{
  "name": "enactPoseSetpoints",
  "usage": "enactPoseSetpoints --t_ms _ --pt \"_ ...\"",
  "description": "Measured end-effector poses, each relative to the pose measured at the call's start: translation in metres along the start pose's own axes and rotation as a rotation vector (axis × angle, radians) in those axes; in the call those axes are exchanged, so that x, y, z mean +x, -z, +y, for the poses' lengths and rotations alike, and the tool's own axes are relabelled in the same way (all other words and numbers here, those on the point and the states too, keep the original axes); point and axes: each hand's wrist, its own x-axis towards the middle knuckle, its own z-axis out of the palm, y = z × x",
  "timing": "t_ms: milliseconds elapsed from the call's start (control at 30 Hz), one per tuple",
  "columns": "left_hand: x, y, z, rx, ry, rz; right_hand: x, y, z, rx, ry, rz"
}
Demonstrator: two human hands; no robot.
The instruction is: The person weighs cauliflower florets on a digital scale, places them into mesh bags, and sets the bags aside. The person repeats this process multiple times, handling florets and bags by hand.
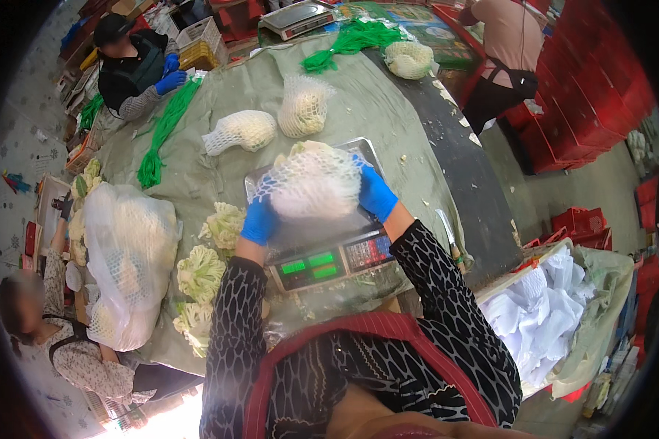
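A cauliflower in a white foam net sleeve is between my two blue-gloved hands, over the metal pan of a digital scale. My left hand grips the net's left side. On the other side, my right hand has its fingers in the mesh. Whether the cauliflower rests on the pan or hangs just above it, I cannot tell. The scale's green display is lit. Beyond the pan lie two netted cauliflowers, one on its side and one more upright.
Bare cauliflowers and a plastic bag of netted ones lie left. A knife lies right, near a box of white foam nets. Green mesh bundles are farther off. Co-workers stand around the table; red crates are stacked right.
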Motion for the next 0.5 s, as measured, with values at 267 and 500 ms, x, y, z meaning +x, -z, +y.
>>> enactPoseSetpoints --t_ms 267,500 --pt "0.009 0.051 0.093 0.089 0.019 -0.372 0.019 0.02 -0.065 -0.594 -0.056 -0.119" --pt "0.026 0.064 0.21 -0.12 0.265 -0.632 0.026 -0.004 -0.127 -1.001 -0.333 -0.537"
